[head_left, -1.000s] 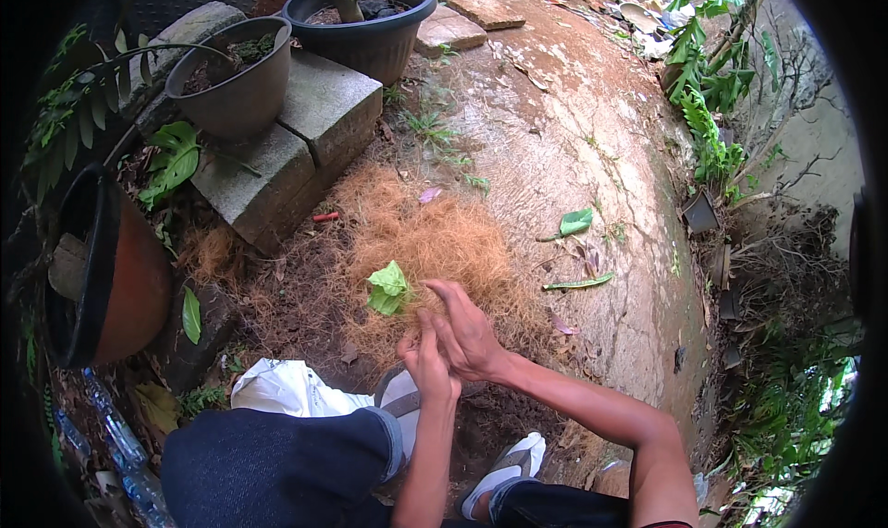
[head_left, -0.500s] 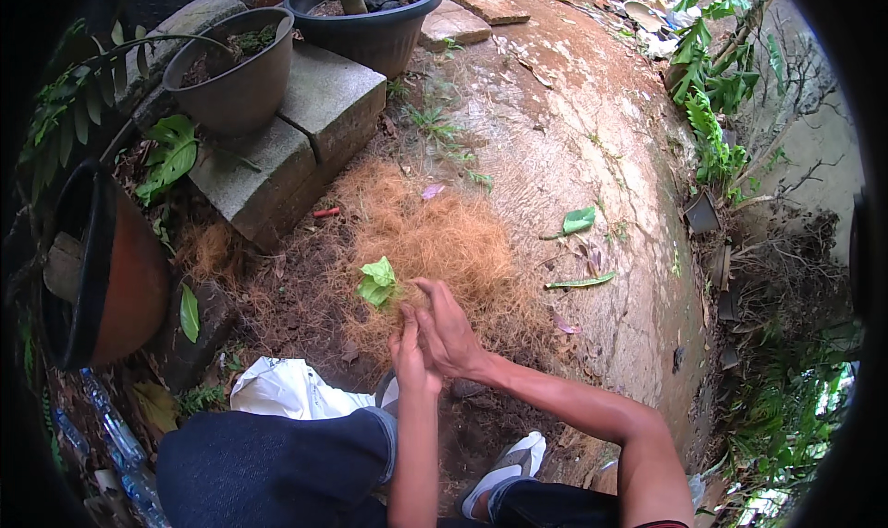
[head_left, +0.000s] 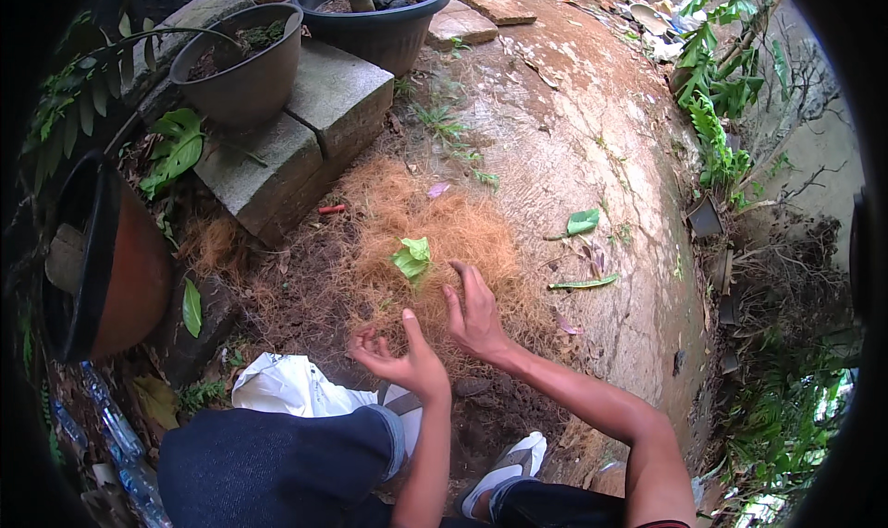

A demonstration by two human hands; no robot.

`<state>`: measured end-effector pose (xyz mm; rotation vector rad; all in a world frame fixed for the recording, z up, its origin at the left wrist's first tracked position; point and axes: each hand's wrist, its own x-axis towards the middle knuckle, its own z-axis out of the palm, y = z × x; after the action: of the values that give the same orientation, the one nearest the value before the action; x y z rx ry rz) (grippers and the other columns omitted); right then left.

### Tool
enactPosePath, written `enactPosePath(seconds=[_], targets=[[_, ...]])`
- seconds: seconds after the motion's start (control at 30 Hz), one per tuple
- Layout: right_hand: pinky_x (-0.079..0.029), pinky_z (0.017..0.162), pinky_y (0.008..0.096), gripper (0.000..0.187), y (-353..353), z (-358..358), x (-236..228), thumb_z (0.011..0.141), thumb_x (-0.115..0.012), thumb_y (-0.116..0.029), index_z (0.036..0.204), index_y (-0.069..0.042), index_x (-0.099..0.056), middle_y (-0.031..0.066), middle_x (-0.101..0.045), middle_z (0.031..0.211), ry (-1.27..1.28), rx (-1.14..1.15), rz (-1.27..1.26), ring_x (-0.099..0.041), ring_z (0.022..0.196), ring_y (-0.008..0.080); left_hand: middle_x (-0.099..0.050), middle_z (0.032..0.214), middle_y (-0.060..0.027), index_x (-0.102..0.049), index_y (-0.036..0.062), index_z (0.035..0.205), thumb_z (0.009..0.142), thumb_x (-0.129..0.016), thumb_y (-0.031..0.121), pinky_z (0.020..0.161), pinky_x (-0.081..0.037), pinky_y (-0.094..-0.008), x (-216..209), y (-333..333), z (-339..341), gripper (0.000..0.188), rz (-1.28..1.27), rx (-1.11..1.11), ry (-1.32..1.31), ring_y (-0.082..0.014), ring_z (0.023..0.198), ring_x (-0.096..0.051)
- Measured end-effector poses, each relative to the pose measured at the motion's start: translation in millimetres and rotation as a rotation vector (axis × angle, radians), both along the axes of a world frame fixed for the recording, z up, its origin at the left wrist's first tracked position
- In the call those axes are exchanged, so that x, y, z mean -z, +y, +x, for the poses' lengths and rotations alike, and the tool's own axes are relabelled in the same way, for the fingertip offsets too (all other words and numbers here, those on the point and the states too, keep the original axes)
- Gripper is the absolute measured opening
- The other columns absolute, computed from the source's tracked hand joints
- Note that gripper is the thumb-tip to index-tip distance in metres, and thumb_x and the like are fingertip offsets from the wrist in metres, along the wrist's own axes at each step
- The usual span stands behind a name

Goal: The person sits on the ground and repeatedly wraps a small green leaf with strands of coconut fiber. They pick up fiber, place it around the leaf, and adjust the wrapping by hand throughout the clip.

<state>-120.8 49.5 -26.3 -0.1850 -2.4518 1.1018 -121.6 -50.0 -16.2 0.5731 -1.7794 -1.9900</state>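
As I crouch over the ground, my left hand and right hand hover with fingers spread wide, holding nothing, above a mound of wiry orange-brown fibre topped by a crumpled green leaf, beside rough concrete blocks.

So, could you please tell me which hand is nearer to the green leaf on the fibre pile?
Right. The right hand is open just below and to the right of the green leaf; the left hand is lower, farther from it. Neither touches it.
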Motion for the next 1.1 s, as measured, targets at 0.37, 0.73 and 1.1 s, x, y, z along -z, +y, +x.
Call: enactPosePath(seconds=[0.37, 0.73, 1.1], targets=[[-0.052, 0.091, 0.0471, 0.055, 11.0, 13.2, -1.4, 0.094, -0.061, -0.011, 0.142, 0.008, -0.044, 0.0291, -0.054, 0.121, -0.054, -0.066, -0.010, -0.060, 0.109, 0.0437, -0.046, 0.149, -0.0285, -0.054, -0.0117, 0.140, 0.106, -0.039, 0.013, 0.116, -0.038, -0.0503, -20.4, 14.2, 20.9, 0.044, -0.452, 0.712, 0.296, -0.0428, 0.139, -0.046], [-0.051, 0.092, 0.0483, 0.047, 8.0, 10.0, 0.2, 0.101, -0.057, -0.011, 0.142, 0.008, -0.043, 0.0286, -0.052, 0.123, -0.029, -0.052, 0.025, -0.058, 0.109, 0.0461, -0.042, 0.152, -0.0293, -0.046, -0.0118, 0.145, 0.111, -0.039, 0.020, 0.117, -0.038, -0.0494, -8.2, 19.7, 20.3, 0.048, -0.306, 0.659, 0.277, -0.0440, 0.141, -0.046], [-0.052, 0.095, 0.0489, 0.048, 7.9, 13.4, -2.3, 0.102, -0.057, -0.015, 0.141, 0.009, -0.044, 0.0307, -0.053, 0.125, -0.017, -0.070, 0.027, -0.059, 0.113, 0.0461, -0.048, 0.149, -0.0298, -0.045, -0.0095, 0.147, 0.111, -0.042, 0.023, 0.115, -0.039, -0.0502, 0.5, 15.0, 14.6, 0.049, -0.389, 0.657, 0.231, -0.0448, 0.139, -0.048]])
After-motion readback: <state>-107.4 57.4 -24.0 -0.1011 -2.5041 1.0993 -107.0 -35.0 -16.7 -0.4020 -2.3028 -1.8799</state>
